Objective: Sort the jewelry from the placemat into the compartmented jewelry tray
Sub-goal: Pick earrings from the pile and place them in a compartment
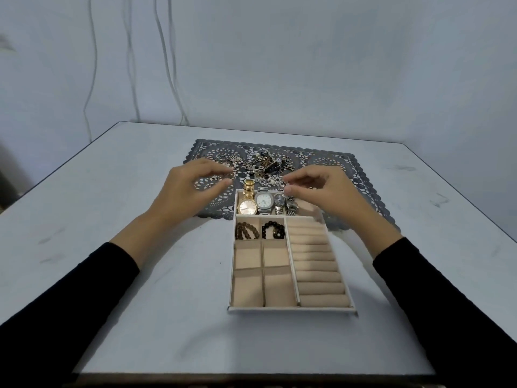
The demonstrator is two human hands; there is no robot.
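The jewelry pile (260, 163) lies tangled on the middle of the dark lace placemat (338, 170), just beyond both hands. The left hand (187, 189) hovers over the mat's near left part, fingers spread and loosely curved, thumb and forefinger well apart, holding nothing that shows. The right hand (321, 189) hangs over the far right corner of the tray (291, 310), thumb and forefinger tips almost meeting beside a cluster of small silvery pieces (272, 180); whether they grip one is too blurred to tell. The tray's far end overlaps the mat's near edge. Its far compartment holds watches (263, 201); nearer, a brown bead bracelet (246, 231) and a black bead bracelet (272, 230) sit in neighbouring cells, with ring rolls (316, 261) to the right. Bare table (112, 191) spreads wide on both sides of tray and mat
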